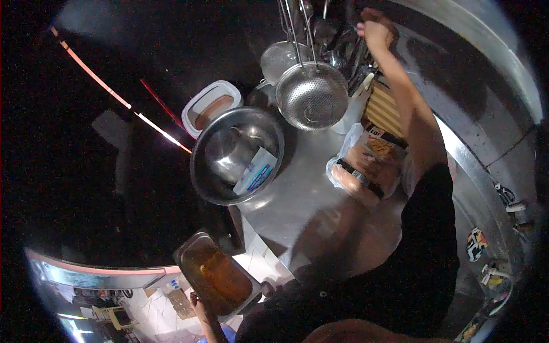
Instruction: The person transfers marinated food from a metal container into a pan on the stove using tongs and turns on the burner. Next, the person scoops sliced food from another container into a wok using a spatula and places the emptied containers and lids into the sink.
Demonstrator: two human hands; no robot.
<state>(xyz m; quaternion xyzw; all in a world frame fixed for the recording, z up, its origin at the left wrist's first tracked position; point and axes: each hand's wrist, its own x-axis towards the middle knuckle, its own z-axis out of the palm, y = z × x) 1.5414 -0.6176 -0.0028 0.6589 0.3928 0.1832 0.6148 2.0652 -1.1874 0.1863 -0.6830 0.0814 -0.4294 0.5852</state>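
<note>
At the lower left, my left hand point(200, 308) grips the side of a rectangular tray point(220, 274) with brownish-orange liquid or residue in it. The tray is tilted in view, and a dark shape at its right edge is unclear. My right arm stretches to the top, where my right hand point(376, 33) is closed beside the hanging utensils; what its fingers hold is too dark to tell. A perforated metal strainer point(311, 97) hangs to its left.
On the metal counter point(280, 211) stands a large steel bowl point(197, 166) holding a smaller bowl and a plastic packet point(255, 171). A white-rimmed container point(229, 88) is behind it. Bagged food point(366, 163) lies under my right arm, near a ridged yellowish object point(384, 108).
</note>
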